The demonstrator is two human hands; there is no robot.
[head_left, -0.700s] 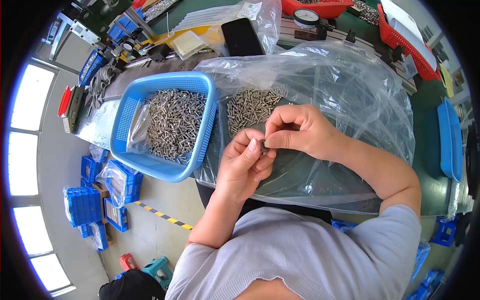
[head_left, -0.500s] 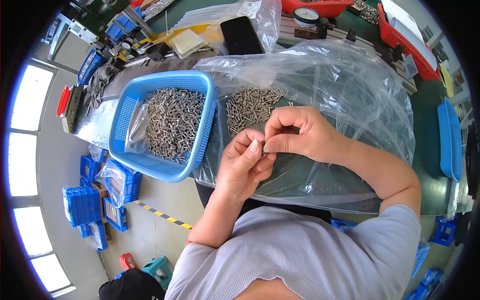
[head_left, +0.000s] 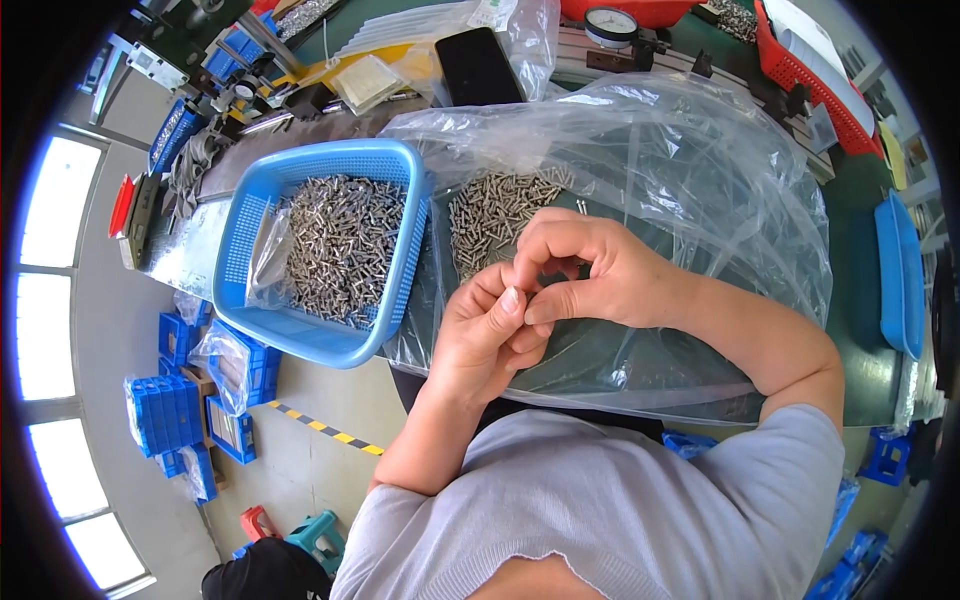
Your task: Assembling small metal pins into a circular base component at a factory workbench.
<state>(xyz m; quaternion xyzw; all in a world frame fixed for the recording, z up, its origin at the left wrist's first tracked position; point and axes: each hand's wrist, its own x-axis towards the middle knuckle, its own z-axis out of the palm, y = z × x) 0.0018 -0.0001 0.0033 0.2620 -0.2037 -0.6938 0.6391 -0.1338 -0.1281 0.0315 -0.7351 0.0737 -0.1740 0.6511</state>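
Observation:
My left hand (head_left: 488,325) and my right hand (head_left: 590,270) meet in front of my chest, over a clear plastic sheet (head_left: 690,350). The left fingers are curled, with the thumb pressed on the forefinger. My right thumb and forefinger pinch right beside the left thumb tip. Whatever sits between the fingertips is too small and hidden to make out. Just beyond the hands a pile of small metal pins (head_left: 490,215) lies on the plastic. Left of it stands a blue plastic basket (head_left: 345,350) holding many similar metal pins (head_left: 345,250) and a small clear bag (head_left: 270,262).
A black phone (head_left: 480,68) and a dial gauge (head_left: 610,27) lie at the back. A red basket (head_left: 815,90) stands far right, a blue tray (head_left: 900,275) at the right edge. Blue crates (head_left: 165,412) are stacked on the floor at left.
My right forefinger and thumb have shifted slightly left and closer to the left fingertips, and the gap inside the right hand's curl looks wider. The pile and basket stay put.

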